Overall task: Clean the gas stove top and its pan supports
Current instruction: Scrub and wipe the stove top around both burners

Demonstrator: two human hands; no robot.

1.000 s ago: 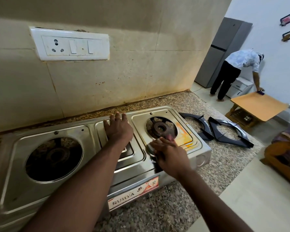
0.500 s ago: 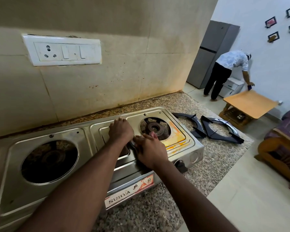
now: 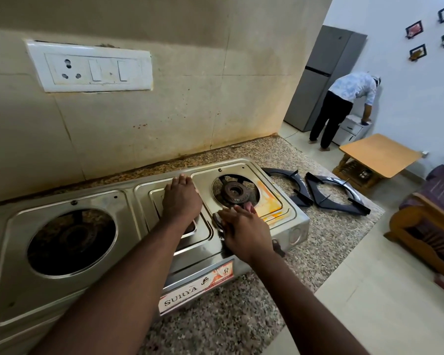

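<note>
A steel two-burner gas stove [image 3: 128,201] sits on a speckled granite counter [image 3: 326,234]. My left hand [image 3: 181,201] lies flat on the stove's middle panel and holds nothing. My right hand [image 3: 244,231] presses a dark grey scrubbing pad [image 3: 217,219], mostly hidden under the fingers, on the front left corner of the right burner's tray. The right burner [image 3: 235,192] is bare, with an orange stain [image 3: 267,201] beside it. The left burner opening [image 3: 71,242] is dark. Two black pan supports [image 3: 290,185] [image 3: 336,198] lie on the counter right of the stove.
A tiled wall with a switch plate [image 3: 92,67] stands close behind the stove. The counter ends just right of the supports. Beyond it, a person [image 3: 344,108] bends by a grey fridge [image 3: 326,75]; a low wooden table [image 3: 379,155] and a sofa [image 3: 431,216] stand nearby.
My right hand slid the pad left toward my left hand, then back a little to the right. My left hand stayed put on the middle panel.
</note>
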